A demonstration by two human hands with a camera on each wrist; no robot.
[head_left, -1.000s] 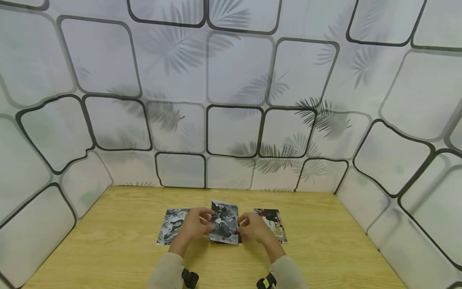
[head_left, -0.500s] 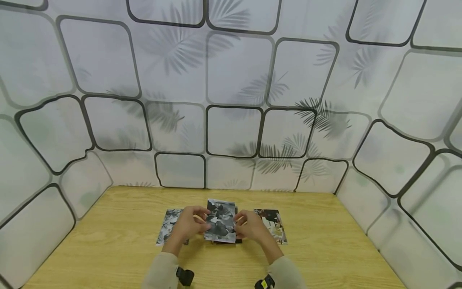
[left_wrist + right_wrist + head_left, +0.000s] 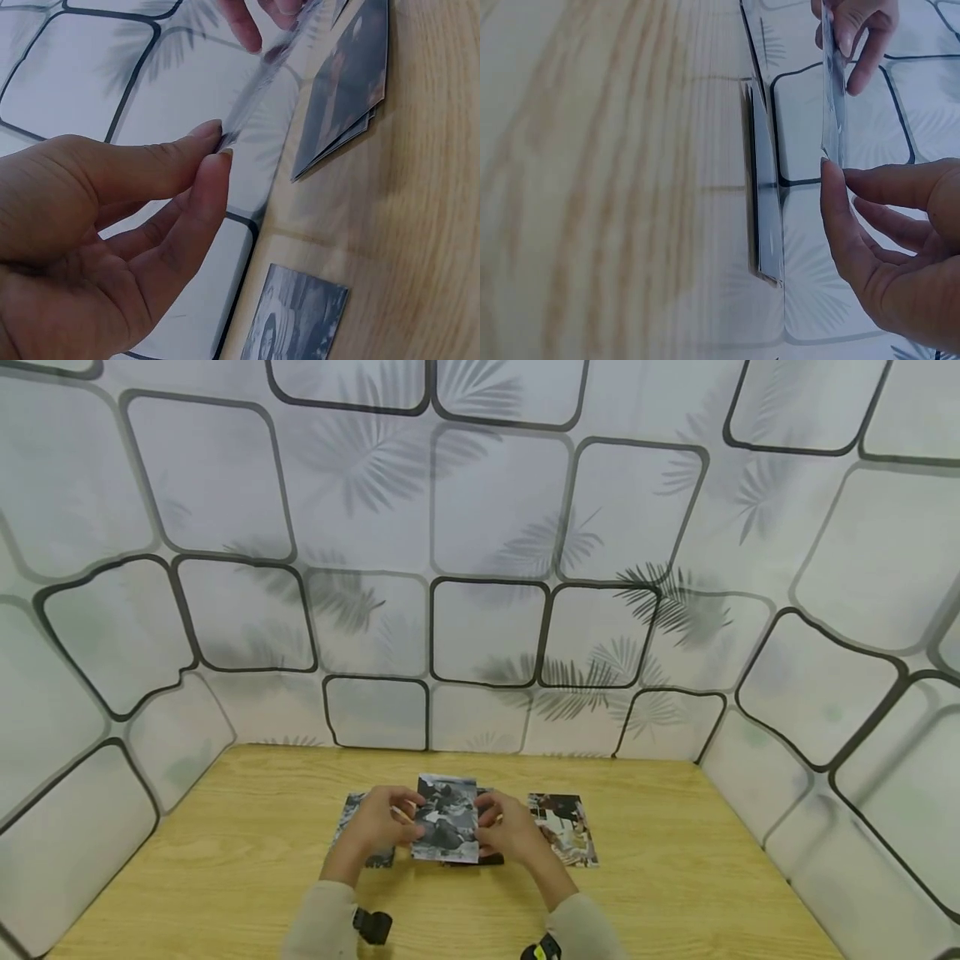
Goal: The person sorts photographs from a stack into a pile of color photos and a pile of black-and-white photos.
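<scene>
A black-and-white photo print (image 3: 446, 820) is held up above the table between both hands. My left hand (image 3: 377, 823) pinches its left edge between thumb and fingertips, as the left wrist view also shows. At the opposite edge, my right hand (image 3: 514, 832) pinches the print between thumb and forefinger (image 3: 838, 217). Below and slightly right of it lies a small stack of prints (image 3: 345, 90), mostly hidden in the head view. Another grey print (image 3: 300, 315) lies on the table at the left, partly covered by my left hand in the head view.
A colour print (image 3: 567, 828) lies on the wooden table (image 3: 660, 877) just beyond my right hand. Patterned fabric walls (image 3: 487, 635) with leaf prints rise at the table's back and sides. A small black camera (image 3: 372, 926) sits on the left wrist.
Both hands have carried the held print leftward, uncovering more of the stack's right side. The left hand now overlaps more of the left print. The prints on the table have not moved.
</scene>
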